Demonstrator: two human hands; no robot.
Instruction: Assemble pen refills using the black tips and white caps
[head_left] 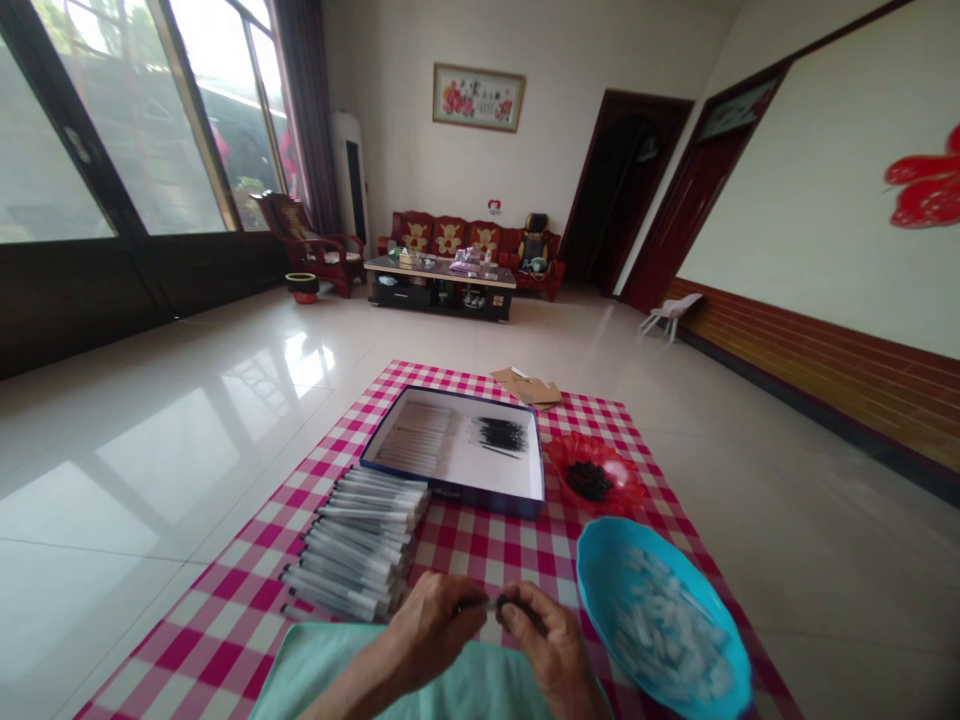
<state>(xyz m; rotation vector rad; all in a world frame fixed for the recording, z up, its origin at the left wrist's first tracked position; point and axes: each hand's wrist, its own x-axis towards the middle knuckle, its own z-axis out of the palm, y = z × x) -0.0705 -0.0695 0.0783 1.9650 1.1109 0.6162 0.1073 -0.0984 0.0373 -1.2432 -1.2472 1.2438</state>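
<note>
My left hand (442,615) is closed on a slim pen (491,604), of which only a short pale stretch shows between my hands. The fingertips of my right hand (546,640) pinch a small dark piece at the pen's other end; its exact shape is blurred. Both hands meet above a mint-green cloth (322,660) at the table's near edge. To the left lies a thick pile of pens (356,545) with clear barrels, white caps and dark ends. On the right, a blue basin (592,570) holds many whitish translucent caps (667,625).
A shallow box lid (465,480) contains pale thin tubes (416,435) and black-tipped refills (501,435). Small black pieces (589,480) fill a red bowl (626,470). Cardboard (525,388) lies at the far edge of the checked tablecloth (225,620). A low table (442,275) and sofa stand beyond.
</note>
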